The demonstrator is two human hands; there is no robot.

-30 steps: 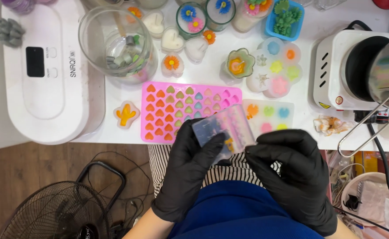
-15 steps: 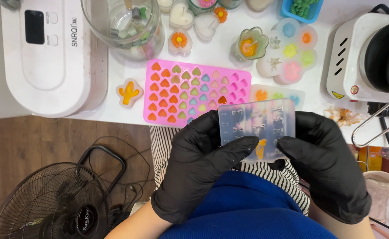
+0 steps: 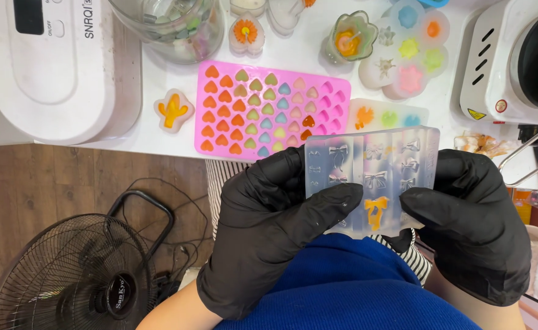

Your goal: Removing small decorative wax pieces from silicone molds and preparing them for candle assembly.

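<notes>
Both hands wear black gloves and share one thing between them: a clear bow mould (image 3: 373, 177), a flat translucent silicone sheet with rows of bow-shaped cavities, held up over the person's lap at the near edge of the white table (image 3: 159, 137). The left hand (image 3: 269, 226) is curled round the mould's left edge, its thumb laid flat across the front face and its fingers wrapped behind. The right hand (image 3: 471, 214) closes on the right edge in much the same way, thumb pressing the lower front near an orange bow piece (image 3: 376, 211) that sits in one cavity. The other cavities look empty, though the clear material makes that hard to judge.

Just beyond the mould, on the table, lies a pink heart mould (image 3: 269, 110) with orange, green and pale fillings in most of its hearts. To its left rests a small cactus mould (image 3: 172, 110) with an orange centre, and farther left a white machine (image 3: 55, 67). A round flower mould (image 3: 406, 49) lies far right of centre, beside a white hot plate (image 3: 513, 61). On the wooden floor at near left stands a black fan (image 3: 79, 275).
</notes>
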